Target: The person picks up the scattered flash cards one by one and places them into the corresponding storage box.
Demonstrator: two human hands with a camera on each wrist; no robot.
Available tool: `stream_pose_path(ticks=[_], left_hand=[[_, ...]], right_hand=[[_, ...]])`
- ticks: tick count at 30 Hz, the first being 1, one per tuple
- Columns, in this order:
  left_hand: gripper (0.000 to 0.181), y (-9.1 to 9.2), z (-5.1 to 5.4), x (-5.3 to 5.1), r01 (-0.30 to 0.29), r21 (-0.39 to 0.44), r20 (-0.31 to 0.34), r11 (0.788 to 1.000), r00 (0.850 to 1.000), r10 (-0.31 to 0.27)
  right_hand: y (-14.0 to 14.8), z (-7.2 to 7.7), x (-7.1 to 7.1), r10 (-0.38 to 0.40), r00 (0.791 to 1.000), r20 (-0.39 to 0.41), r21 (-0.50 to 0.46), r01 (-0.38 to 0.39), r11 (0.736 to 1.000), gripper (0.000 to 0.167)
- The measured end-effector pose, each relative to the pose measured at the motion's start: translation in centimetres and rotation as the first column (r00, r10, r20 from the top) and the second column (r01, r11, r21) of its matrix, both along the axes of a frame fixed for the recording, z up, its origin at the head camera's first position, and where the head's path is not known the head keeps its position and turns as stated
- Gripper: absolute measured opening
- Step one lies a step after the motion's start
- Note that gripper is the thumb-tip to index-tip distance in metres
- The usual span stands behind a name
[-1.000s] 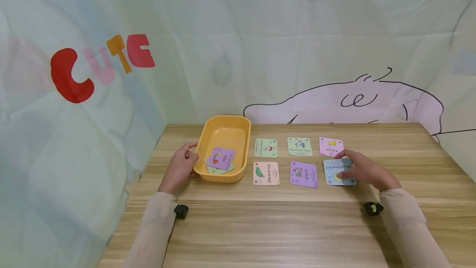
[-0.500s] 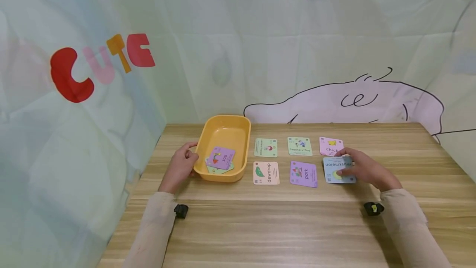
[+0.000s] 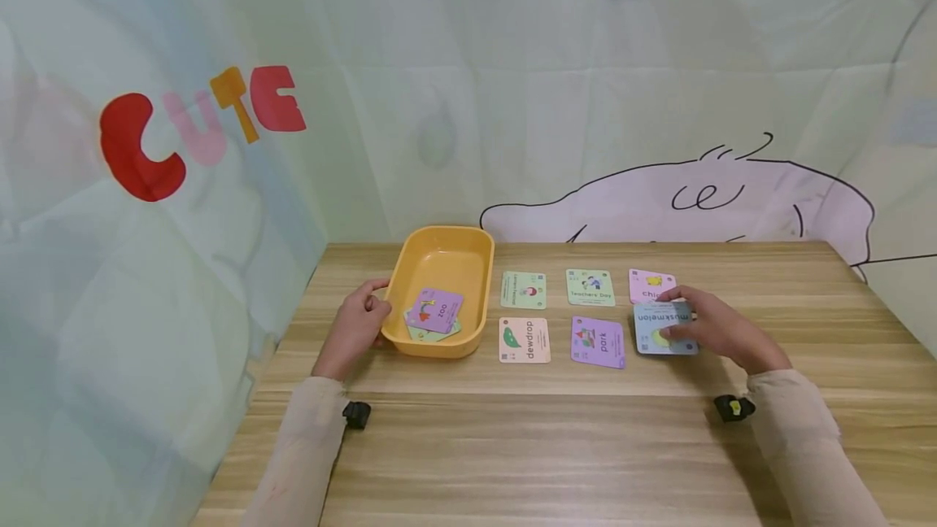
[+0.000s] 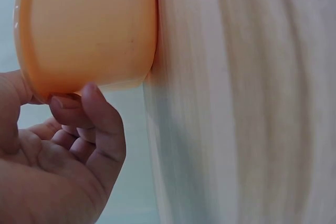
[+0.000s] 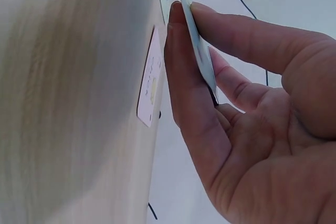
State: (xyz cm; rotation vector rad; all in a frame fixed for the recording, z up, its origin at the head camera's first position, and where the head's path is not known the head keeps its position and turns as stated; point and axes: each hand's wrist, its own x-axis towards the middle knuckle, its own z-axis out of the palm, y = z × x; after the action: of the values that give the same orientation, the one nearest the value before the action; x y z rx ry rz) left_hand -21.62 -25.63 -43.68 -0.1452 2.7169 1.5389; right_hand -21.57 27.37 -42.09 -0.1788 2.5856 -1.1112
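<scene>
A blue muskmelon card (image 3: 661, 330) is pinched between the thumb and fingers of my right hand (image 3: 721, 330). In the right wrist view the card (image 5: 198, 40) stands edge-on, lifted off the table. Part of the pink chick card (image 3: 651, 283) is hidden behind that hand. At the left, my left hand (image 3: 355, 328) grips the rim of a yellow-orange tray (image 3: 479, 299), thumb and fingers on its near left side. Inside the tray a purple zoo card (image 3: 437, 310) lies over a green card (image 3: 442, 336). The left wrist view shows curled fingertips against the tray wall (image 4: 94, 30).
Between tray and right hand lie a dewdrop card (image 3: 524, 341), a purple park card (image 3: 597, 342), a Teachers' Day card (image 3: 590, 288) and a green Lantern Festival card (image 3: 523, 290). A printed curtain (image 3: 410, 88) hangs behind the wooden table (image 3: 542, 454).
My right hand has raised the muskmelon card slightly up and away from the table, covering more of the chick card. The left hand and tray have stayed put.
</scene>
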Motion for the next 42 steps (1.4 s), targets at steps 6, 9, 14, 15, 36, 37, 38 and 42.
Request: stream_pose_path(ticks=[6, 9, 14, 15, 36, 37, 38, 42], left_hand=[[0.048, 0.0, -0.1, 0.1, 0.006, -0.008, -0.008, 1.0, 1.0, -0.006], [0.048, -0.1, -0.1, 0.1, 0.002, -0.017, -0.009, 1.0, 1.0, -0.002], [0.047, -0.1, -0.1, 0.1, 0.001, -0.021, -0.013, 1.0, 1.0, -0.001], [0.047, -0.1, -0.1, 0.2, 0.001, -0.019, -0.013, 1.0, 1.0, -0.001], [0.049, -0.3, -0.1, -0.1, 0.005, -0.004, -0.024, 1.0, 1.0, -0.005], [0.048, -0.3, -0.1, -0.1, 0.006, -0.004, -0.026, 1.0, 1.0, -0.006], [0.048, -0.3, -0.1, -0.1, 0.007, -0.005, -0.026, 1.0, 1.0, -0.007], [0.048, -0.2, -0.3, -0.1, 0.01, -0.014, -0.017, 1.0, 1.0, -0.011]], right_hand=[[-0.6, 0.4, -0.1, 0.018, 1.0, -0.021, 0.006, -0.018, 1.0, 0.059], [-1.0, 0.6, -0.2, 0.02, 1.0, -0.024, 0.013, -0.02, 1.0, 0.059], [-1.7, 1.0, -0.3, 0.022, 0.999, -0.029, 0.017, -0.022, 1.0, 0.059], [-1.9, 1.1, -0.4, 0.021, 0.999, -0.029, 0.015, -0.021, 1.0, 0.059], [-5.9, 2.7, -1.9, 0.088, 0.991, -0.105, -0.04, -0.093, 0.995, 0.052], [-6.1, 2.7, -2.0, 0.089, 0.991, -0.104, -0.045, -0.094, 0.994, 0.052], [-6.3, 2.8, -2.0, 0.09, 0.99, -0.105, -0.045, -0.095, 0.994, 0.052], [-7.2, 2.7, -2.1, 0.086, 0.991, -0.107, -0.047, -0.091, 0.995, 0.052]])
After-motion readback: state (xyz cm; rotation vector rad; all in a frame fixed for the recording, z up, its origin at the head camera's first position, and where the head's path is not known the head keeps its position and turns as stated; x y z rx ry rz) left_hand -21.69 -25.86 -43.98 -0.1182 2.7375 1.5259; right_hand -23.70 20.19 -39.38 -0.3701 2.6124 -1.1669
